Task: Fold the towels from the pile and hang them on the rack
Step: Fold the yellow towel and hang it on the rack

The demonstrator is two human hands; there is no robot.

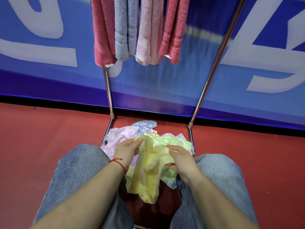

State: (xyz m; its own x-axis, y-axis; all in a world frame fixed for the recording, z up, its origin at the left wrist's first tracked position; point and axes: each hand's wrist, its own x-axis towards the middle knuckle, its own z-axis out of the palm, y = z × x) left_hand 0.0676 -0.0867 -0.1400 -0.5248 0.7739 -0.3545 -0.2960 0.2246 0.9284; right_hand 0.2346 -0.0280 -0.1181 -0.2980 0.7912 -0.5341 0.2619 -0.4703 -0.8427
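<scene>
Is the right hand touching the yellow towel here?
Touching. The head view shows the right hand with its fingers curled round a fold of the yellow towel.

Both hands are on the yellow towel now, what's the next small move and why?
Probably lift the yellow towel clear of the pile and find its corners. It hangs bunched and crumpled between the left hand and right hand, so it can't be folded yet; the rack has bare room right of the hung towels.

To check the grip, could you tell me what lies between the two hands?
In the head view, a bunched yellow towel spans from the left hand to the right hand; both grip it.
</scene>
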